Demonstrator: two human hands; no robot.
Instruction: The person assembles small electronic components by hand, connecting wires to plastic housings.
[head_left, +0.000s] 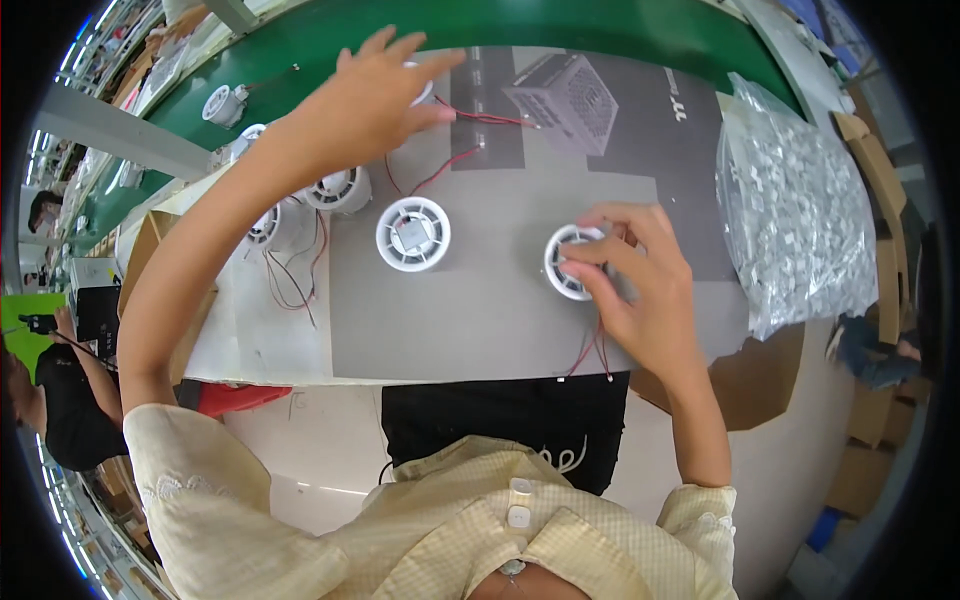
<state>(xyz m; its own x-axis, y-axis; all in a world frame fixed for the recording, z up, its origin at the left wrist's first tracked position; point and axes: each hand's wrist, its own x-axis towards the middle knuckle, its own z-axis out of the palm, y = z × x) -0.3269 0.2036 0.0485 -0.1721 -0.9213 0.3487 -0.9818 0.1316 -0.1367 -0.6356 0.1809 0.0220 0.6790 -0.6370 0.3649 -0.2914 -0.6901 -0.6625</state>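
The white counter carried a grey mat with pale lettering printed at its far right, and a bulging clear bag of small parts crowded the mat's right edge. The left hand had its fingers spread apart by a far white fan unit, contact unclear; the right hand had its fingers clamped on the right-hand fan unit, red-and-black wires trailing nearward, with bare mat between it and the middle fan unit.
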